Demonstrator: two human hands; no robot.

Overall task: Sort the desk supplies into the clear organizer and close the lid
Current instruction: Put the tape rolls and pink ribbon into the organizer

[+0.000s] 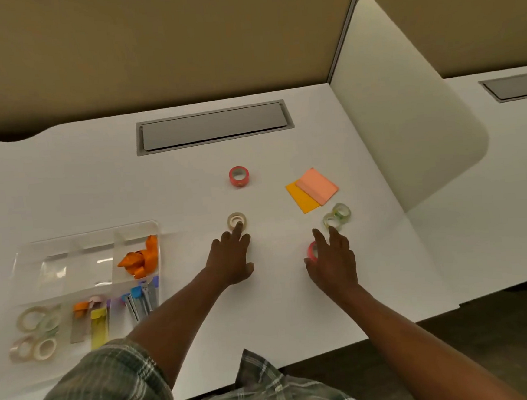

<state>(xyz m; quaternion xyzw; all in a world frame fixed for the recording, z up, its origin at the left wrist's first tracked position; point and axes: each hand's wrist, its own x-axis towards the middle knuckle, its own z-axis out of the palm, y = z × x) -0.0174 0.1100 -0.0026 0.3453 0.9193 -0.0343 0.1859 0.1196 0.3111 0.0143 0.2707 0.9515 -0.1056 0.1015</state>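
On the white desk, sorting looks midway: the clear organizer lies open, part-filled, and right of it the left hand, fingers straight and spread, touches a beige tape roll that likely needs a pinch next. Farther right, the right hand half hides a pink roll; whether it grips I cannot tell.

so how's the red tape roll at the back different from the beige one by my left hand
Colour: the red tape roll is bright red, the beige tape roll pale cream. Height: the red roll stands taller, with a wide band; the beige roll is low and flat. Contact: the left hand touches the beige roll with a fingertip; nothing touches the red roll. Both lie hole-up on the white desk, outside the clear organizer.
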